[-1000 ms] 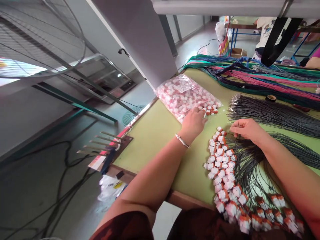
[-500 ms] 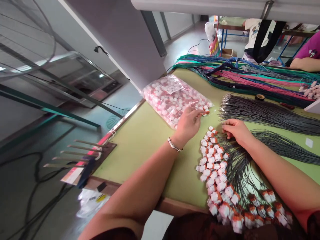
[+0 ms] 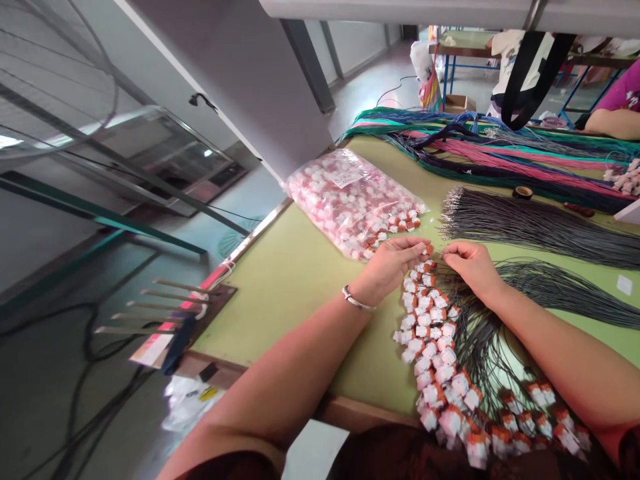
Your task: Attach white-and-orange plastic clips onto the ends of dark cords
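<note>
Between thumb and fingertips, my left hand (image 3: 397,263) pinches a small white-and-orange connector (image 3: 427,249). Just to its right, my right hand (image 3: 469,261) is closed on the end of a thin black wire (image 3: 441,253), whose tip points at the connector. Below my hands a pile of white-and-orange connectors (image 3: 434,340) with black wires attached curves down to the table's front edge. Behind my left hand lies a clear plastic bag (image 3: 340,193) full of such connectors, several loose ones (image 3: 405,221) at its open end.
A bundle of black wires (image 3: 540,217) with bare metal ends lies at the right. Coloured wires (image 3: 480,147) stretch across the back, near a tape roll (image 3: 523,192). A rack with metal prongs (image 3: 200,320) sits at the left edge. Another person's arm (image 3: 613,123) rests at far right.
My left hand has moved from the bag's open end toward my right hand, bringing a connector up to the wire's tip. My right hand stays nearly in place.
</note>
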A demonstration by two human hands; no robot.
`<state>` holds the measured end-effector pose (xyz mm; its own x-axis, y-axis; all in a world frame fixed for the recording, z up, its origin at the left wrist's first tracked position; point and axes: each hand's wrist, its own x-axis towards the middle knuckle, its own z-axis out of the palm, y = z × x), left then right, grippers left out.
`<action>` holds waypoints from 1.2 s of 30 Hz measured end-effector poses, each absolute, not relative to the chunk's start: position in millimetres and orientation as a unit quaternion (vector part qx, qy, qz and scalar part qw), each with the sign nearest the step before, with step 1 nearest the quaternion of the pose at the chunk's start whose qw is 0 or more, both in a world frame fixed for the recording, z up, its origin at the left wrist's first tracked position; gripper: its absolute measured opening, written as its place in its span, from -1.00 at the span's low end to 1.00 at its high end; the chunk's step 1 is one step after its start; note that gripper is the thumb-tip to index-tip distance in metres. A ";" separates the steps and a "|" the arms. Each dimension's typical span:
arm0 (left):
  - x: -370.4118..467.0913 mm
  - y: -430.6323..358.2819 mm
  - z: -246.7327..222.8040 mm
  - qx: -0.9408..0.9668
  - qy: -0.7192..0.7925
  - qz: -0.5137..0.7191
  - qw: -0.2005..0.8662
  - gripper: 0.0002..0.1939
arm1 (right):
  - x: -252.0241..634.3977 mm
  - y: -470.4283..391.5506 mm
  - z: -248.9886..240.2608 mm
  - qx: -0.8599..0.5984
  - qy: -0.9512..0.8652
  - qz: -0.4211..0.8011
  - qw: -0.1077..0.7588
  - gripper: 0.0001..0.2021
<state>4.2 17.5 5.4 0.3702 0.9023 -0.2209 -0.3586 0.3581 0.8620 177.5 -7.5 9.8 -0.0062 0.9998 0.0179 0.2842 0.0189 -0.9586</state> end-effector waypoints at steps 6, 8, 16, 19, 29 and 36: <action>3.0 19.0 4.9 0.369 0.339 0.411 0.762 -0.89 | 178.1 -8.7 6.9 -0.562 -0.602 0.382 0.419 -0.87; 3.1 19.3 4.0 0.376 0.331 0.414 0.760 -0.85 | 177.9 -9.2 4.6 -0.561 -0.615 0.367 0.416 -0.88; 2.2 20.7 0.9 0.376 0.345 0.408 0.757 -0.80 | 178.5 -11.4 2.6 -0.557 -0.631 0.338 0.420 -0.88; 1.7 21.4 0.5 0.375 0.342 0.404 0.761 -0.80 | 178.4 -11.5 1.1 -0.559 -0.641 0.330 0.410 -0.89; 2.8 18.0 4.2 0.463 0.355 0.408 0.702 -0.83 | 179.4 -12.8 3.9 -0.580 -0.703 0.222 0.346 -0.88; 14.0 11.1 4.3 0.513 0.410 0.424 0.624 -0.87 | 178.1 -14.7 5.2 -0.563 -0.753 0.170 0.296 -0.86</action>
